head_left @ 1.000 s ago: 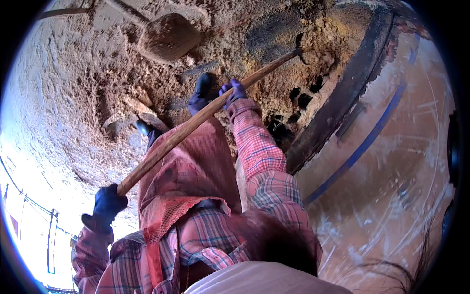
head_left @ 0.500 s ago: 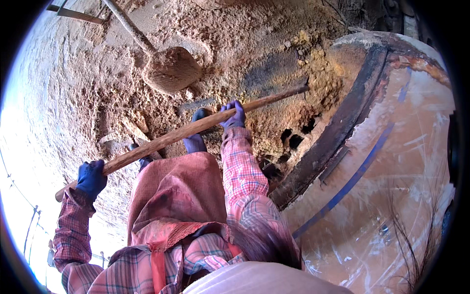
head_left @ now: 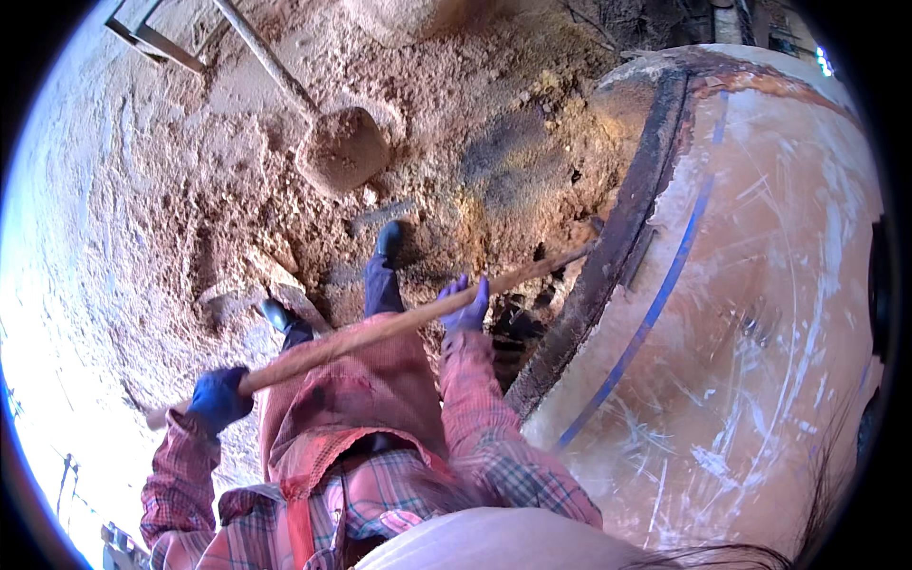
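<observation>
A long wooden pole (head_left: 366,334) slants across in front of my apron, from low on the left up to the right. My gloved left hand (head_left: 220,400) is closed around it near its lower left end. Further up, my right hand (head_left: 465,305) in a purple glove supports it, fingers and thumb showing above the wood. The pole's far end reaches the dark rim (head_left: 629,214) of a broad tan worktop, beside holes (head_left: 518,323) in the crumbly yellow-brown material. Whether a tool head is fixed on that end I cannot tell.
A shovel (head_left: 344,150) heaped with brown material lies on the ground ahead. The tan worktop (head_left: 731,313) with a blue stripe fills the right side. A metal frame (head_left: 157,43) stands at the far left. Broken flat pieces (head_left: 275,271) lie near my boots (head_left: 389,237).
The pole and both hands have moved lower and closer to my body, and the pole's far end now meets the dark rim. My right hand's fingers have loosened. The view has shifted.
</observation>
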`<act>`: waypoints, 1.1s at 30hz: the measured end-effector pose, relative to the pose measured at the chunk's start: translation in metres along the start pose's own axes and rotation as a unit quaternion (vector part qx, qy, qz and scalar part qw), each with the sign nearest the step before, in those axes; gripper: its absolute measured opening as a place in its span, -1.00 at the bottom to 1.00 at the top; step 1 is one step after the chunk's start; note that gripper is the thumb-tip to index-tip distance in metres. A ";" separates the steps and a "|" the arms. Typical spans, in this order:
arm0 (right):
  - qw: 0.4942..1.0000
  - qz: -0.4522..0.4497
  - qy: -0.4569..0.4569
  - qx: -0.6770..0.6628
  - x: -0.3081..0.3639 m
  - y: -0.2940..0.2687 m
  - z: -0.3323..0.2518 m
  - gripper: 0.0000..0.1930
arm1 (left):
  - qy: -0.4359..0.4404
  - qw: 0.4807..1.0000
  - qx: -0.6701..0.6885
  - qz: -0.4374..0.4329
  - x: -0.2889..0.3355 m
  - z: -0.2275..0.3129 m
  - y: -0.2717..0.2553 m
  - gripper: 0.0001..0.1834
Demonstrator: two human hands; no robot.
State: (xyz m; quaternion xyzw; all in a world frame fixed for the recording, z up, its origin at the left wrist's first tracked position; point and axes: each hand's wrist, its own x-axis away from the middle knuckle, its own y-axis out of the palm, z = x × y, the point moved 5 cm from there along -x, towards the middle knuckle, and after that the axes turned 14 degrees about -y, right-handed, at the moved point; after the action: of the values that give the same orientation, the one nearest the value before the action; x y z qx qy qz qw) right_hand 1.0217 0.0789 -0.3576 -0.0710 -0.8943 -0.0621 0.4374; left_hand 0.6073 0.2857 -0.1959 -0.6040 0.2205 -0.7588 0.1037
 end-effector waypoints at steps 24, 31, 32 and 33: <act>0.992 -0.121 0.006 -0.030 -0.109 -0.028 -0.016 -0.75 | 0.015 0.993 -0.098 0.062 -0.030 0.092 0.023 -0.90; 0.959 -0.243 0.067 0.130 -0.089 -0.014 -0.054 -0.73 | 0.006 1.000 -0.002 -0.002 0.002 0.108 0.017 -0.72; 0.954 -0.247 0.068 0.157 -0.077 -0.004 -0.054 -0.73 | -0.091 0.996 -0.017 0.011 0.009 0.104 0.012 -0.75; 0.944 -0.261 0.073 0.186 -0.064 0.011 -0.049 -0.73 | -0.128 0.991 0.035 0.023 0.016 0.108 0.008 -0.75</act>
State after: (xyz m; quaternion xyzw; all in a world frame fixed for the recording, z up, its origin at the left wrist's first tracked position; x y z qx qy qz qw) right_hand 1.1006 0.0762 -0.3779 0.2524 -0.8429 -0.0120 0.4750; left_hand 0.7065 0.2495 -0.1665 -0.6870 0.1930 -0.6797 0.1696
